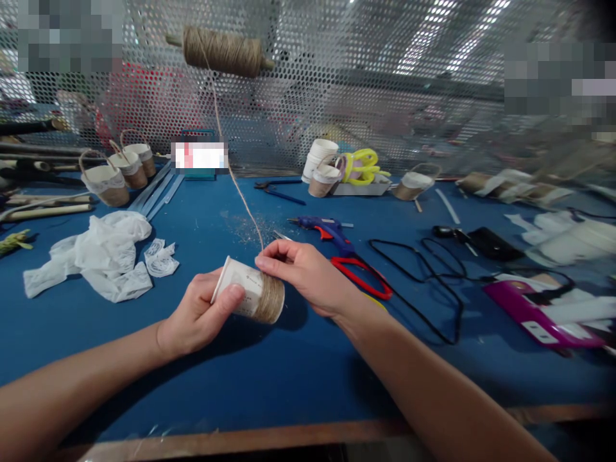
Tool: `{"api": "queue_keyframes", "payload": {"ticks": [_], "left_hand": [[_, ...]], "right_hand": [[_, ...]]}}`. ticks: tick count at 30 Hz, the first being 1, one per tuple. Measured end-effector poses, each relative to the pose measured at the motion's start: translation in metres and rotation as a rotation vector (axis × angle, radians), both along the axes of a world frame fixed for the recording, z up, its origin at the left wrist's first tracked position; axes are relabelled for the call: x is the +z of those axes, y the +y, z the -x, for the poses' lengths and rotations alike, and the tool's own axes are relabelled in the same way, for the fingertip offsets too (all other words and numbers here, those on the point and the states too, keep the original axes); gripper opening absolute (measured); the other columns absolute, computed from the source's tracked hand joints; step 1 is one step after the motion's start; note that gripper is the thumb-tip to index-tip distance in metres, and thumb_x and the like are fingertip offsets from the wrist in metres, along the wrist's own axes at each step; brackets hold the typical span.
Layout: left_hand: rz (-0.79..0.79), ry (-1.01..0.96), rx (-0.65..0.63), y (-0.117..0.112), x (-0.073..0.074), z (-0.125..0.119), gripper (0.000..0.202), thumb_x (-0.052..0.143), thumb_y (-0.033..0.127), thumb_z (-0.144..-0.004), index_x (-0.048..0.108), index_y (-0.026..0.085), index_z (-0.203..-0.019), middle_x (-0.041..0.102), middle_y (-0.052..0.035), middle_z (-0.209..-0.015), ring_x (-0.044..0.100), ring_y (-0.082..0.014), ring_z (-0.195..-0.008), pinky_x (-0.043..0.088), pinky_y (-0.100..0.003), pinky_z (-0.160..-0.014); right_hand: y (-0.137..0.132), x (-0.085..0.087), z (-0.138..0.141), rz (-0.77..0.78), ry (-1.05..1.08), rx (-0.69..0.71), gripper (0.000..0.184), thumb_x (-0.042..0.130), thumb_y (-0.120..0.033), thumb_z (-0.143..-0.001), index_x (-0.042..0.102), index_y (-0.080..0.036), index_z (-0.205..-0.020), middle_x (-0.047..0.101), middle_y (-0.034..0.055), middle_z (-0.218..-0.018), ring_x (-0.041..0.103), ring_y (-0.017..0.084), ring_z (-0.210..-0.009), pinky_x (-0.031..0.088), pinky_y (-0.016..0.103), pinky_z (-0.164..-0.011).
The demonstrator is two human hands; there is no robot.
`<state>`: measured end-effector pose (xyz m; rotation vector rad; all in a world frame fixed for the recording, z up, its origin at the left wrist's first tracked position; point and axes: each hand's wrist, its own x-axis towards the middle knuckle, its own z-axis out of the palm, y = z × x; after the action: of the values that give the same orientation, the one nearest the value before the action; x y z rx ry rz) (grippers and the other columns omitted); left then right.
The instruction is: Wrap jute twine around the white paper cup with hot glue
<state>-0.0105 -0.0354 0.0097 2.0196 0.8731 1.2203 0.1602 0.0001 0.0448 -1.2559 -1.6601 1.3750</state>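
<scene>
My left hand (202, 311) is wrapped round a white paper cup (245, 289), thumb along its side. The cup lies tilted above the table, its rim to the left. Brown twine (269, 298) is wound round the half nearer its base. With thumb and forefinger pinched together at the wound part, my right hand (293, 266) holds the twine strand (238, 189). From there the strand runs up to a big twine spool (221, 52) on a rod at the perforated metal screen.
A blue glue gun (332, 232), red-handled scissors (363, 277) and pliers (282, 191) lie beyond my right hand. White lace (103, 253) lies left. Twine-wrapped cup baskets (108, 186) stand at the back. A black cable (433, 321) leads towards a purple power strip (534, 314).
</scene>
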Motion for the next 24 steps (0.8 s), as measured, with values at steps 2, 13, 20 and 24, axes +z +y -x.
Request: {"api": "queue_keyframes", "payload": {"ticks": [2,13,20,24], "left_hand": [[-0.016,0.0,0.015,0.0,0.001,0.0,0.045,0.032,0.034,-0.088,0.038,0.018,-0.046,0.041,0.0016,-0.047,0.038,-0.011,-0.049,0.039,-0.025,-0.056],[-0.139,0.019,0.0,0.003,0.001,-0.001,0.043,0.031,0.03,-0.089,0.036,0.018,-0.048,0.037,0.0027,-0.046,0.034,-0.0103,-0.047,0.037,-0.026,-0.055],[-0.124,0.033,-0.033,0.006,0.001,0.004,0.027,0.04,0.022,-0.084,0.048,0.016,-0.059,0.048,-0.0004,-0.059,0.043,-0.0111,-0.056,0.037,-0.022,-0.053],[0.158,0.05,-0.022,0.007,0.011,0.004,0.02,0.05,0.029,-0.079,0.057,0.013,-0.071,0.053,-0.0014,-0.066,0.045,-0.011,-0.057,0.037,-0.022,-0.054]], "right_hand": [[0.0,0.0,0.0,-0.03,-0.023,0.007,0.021,0.059,-0.037,-0.07,0.055,-0.016,-0.072,0.054,-0.001,-0.069,0.047,0.011,-0.064,0.038,0.026,-0.061],[-0.008,0.005,0.002,-0.318,-0.39,0.045,0.021,0.039,-0.034,-0.084,0.044,-0.019,-0.07,0.046,-0.0031,-0.063,0.041,0.011,-0.057,0.031,0.025,-0.054],[-0.006,0.005,0.0,-0.343,-0.317,0.038,0.02,0.039,-0.034,-0.085,0.043,-0.019,-0.071,0.043,-0.0039,-0.062,0.04,0.01,-0.058,0.032,0.025,-0.056],[-0.004,0.004,-0.002,-0.365,-0.323,0.023,0.019,0.039,-0.033,-0.085,0.043,-0.019,-0.072,0.044,-0.0035,-0.063,0.04,0.01,-0.058,0.032,0.025,-0.056]]}}
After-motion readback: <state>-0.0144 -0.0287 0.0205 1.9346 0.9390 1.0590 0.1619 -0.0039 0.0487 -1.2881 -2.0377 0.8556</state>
